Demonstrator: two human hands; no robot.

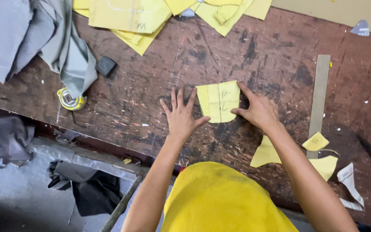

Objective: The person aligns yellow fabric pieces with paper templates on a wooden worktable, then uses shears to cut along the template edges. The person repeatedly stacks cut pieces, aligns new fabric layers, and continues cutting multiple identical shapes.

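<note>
I am leaning over the scarred wooden table point(151, 81), its far edge cut off. Grey cloth point(31, 34) is lying top left. My left hand point(181, 116), fingers spread, and right hand point(258, 111) are pressing flat the small yellow paper piece point(218, 101); its pencil marks are unreadable.

Worn brown worktable point(151, 94): small yellow paper pattern piece point(218, 102) lies flat at centre, left hand point(181, 115) spread at its 9 o'clock edge, right hand point(259, 111) pressing its 3 o'clock edge. Yellow pattern sheets point(129, 19) at 12 o'clock, grey cloth point(26, 38) at 10 o'clock, long ruler point(320, 96) at 3 o'clock.
</note>
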